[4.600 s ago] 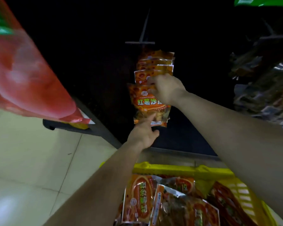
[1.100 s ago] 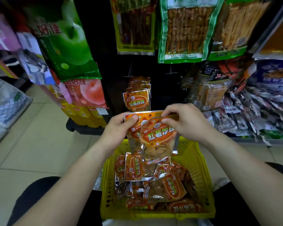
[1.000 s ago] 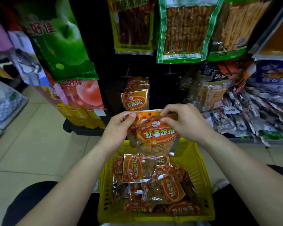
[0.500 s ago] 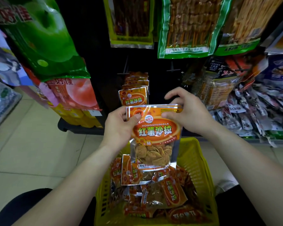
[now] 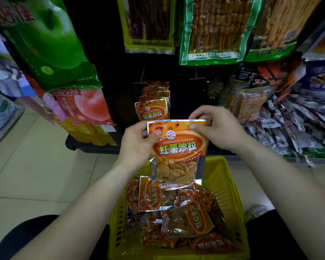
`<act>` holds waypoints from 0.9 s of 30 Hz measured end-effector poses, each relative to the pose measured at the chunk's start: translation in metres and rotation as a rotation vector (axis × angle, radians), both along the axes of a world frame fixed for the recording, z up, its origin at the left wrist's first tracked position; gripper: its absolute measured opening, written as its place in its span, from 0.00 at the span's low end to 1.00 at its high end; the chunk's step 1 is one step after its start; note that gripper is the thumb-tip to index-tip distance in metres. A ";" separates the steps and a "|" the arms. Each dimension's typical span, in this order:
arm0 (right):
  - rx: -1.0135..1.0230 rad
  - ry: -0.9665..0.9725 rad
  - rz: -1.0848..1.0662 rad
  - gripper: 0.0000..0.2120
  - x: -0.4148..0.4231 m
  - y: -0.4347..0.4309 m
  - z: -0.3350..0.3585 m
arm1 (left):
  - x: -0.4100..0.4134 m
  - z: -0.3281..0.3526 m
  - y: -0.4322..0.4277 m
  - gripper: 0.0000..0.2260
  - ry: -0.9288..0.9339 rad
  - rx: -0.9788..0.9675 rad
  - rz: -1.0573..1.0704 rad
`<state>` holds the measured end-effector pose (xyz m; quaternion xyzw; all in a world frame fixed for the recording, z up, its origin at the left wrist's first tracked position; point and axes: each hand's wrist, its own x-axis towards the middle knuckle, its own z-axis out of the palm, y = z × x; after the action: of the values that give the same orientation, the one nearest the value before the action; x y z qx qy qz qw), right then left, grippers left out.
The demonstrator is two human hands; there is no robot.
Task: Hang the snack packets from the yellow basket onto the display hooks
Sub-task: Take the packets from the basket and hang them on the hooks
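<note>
Packet [image 5: 177, 147] higher, more upright than before

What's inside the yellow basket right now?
The basket holds a loose pile of orange snack packets, lying at mixed angles. The held packet covers the pile's far end, and most of the basket floor is hidden beneath them.

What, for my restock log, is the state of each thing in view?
Held packet: upright above the basket, not yet hung.
Left hand: pinches the packet's top left corner.
Right hand: pinches its top right corner.
Yellow basket: holds a loose pile of packets.
Hung packets: stacked on one hook.
</note>
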<state>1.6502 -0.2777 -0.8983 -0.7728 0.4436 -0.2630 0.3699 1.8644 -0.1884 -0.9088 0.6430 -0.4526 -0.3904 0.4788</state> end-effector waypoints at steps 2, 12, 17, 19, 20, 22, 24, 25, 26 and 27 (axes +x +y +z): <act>-0.005 0.028 0.031 0.06 -0.001 0.000 -0.001 | -0.001 -0.001 0.001 0.09 -0.024 0.004 -0.012; -0.108 0.428 0.204 0.09 0.019 0.018 -0.012 | -0.002 -0.019 0.005 0.09 -0.165 0.032 -0.106; -0.182 0.496 0.120 0.06 0.027 0.021 -0.011 | 0.013 -0.020 0.002 0.09 -0.091 0.070 -0.162; -0.265 0.531 0.054 0.07 0.028 0.021 -0.005 | 0.025 -0.015 0.000 0.11 -0.031 0.071 -0.160; -0.296 0.543 0.025 0.07 0.029 0.020 -0.001 | 0.033 -0.012 0.000 0.11 -0.009 0.069 -0.133; -0.350 0.556 -0.008 0.08 0.032 0.014 0.008 | 0.051 -0.012 0.000 0.08 -0.037 0.069 -0.055; -0.393 0.561 -0.026 0.08 0.037 0.001 0.012 | 0.068 -0.020 0.002 0.05 -0.123 0.094 -0.022; -0.403 0.571 -0.034 0.08 0.041 -0.007 0.012 | 0.074 -0.024 0.004 0.05 -0.173 0.117 -0.025; -0.406 0.583 -0.042 0.08 0.046 -0.016 0.010 | 0.079 -0.029 0.007 0.05 -0.220 0.147 -0.035; -0.404 0.598 -0.055 0.08 0.052 -0.026 0.006 | 0.083 -0.035 0.009 0.06 -0.266 0.176 -0.049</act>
<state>1.7021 -0.3034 -0.8928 -0.8609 0.4917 -0.1177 0.0564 1.9477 -0.1796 -0.9436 0.7172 -0.4915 -0.3519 0.3467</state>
